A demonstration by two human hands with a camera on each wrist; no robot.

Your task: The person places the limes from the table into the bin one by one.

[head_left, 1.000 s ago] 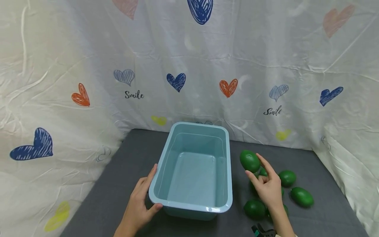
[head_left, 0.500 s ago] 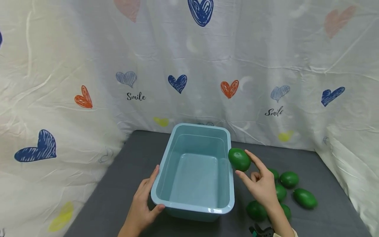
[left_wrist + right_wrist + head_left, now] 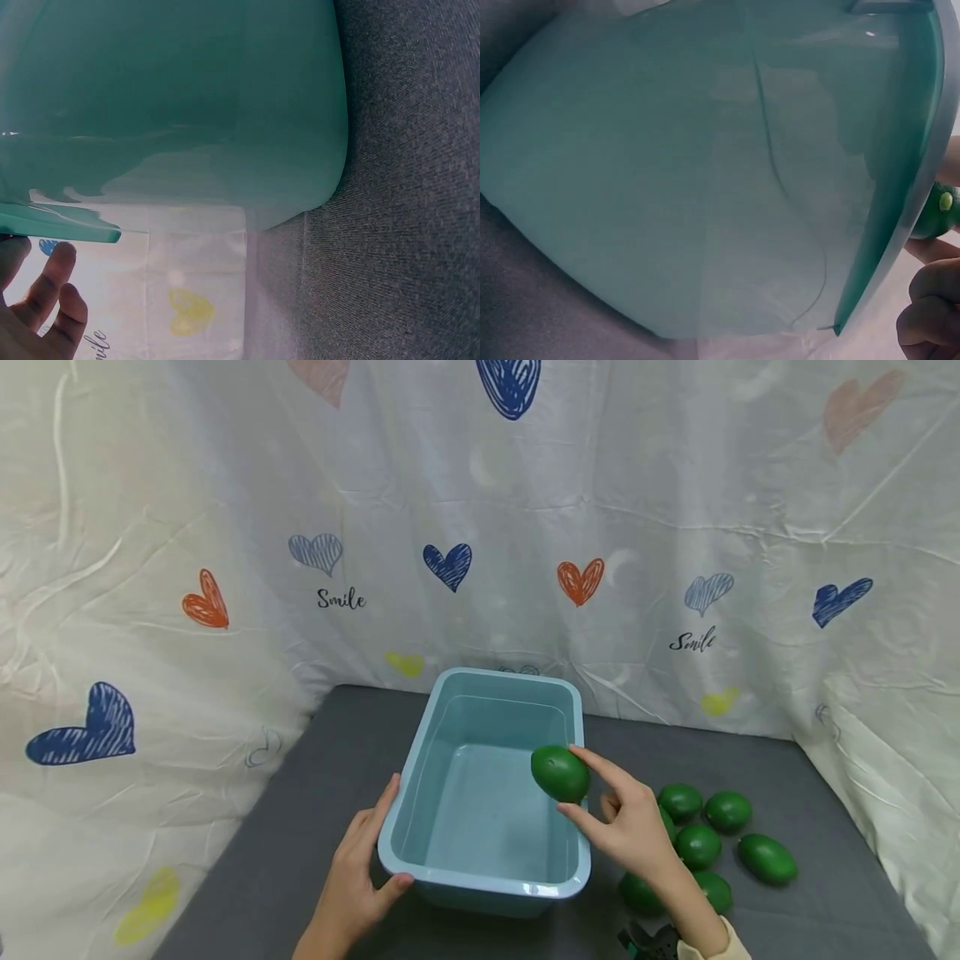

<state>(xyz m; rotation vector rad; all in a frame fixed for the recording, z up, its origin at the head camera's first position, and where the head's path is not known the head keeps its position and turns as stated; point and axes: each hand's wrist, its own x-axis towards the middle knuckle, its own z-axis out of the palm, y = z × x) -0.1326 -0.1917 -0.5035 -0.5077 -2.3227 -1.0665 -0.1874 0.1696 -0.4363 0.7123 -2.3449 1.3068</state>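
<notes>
My right hand holds a dark green avocado between thumb and fingertips, above the right side of a light blue plastic basin. In the right wrist view this avocado shows a pale stem spot, partly hidden behind the basin rim. At the basin's near left corner, my left hand grips the rim, thumb on the front edge and fingers along the left side. The left wrist view shows a few of its fingers just beneath the rim. Nothing lies on the visible basin floor.
Several more avocados lie grouped on the dark grey cloth right of the basin, some partly hidden by the right forearm. A pale curtain with printed hearts hangs behind. Black wrist gear shows near the right forearm.
The right hand has carried the avocado leftward from over the pile, across the basin's right rim to above its interior. The left hand and basin stay put.
</notes>
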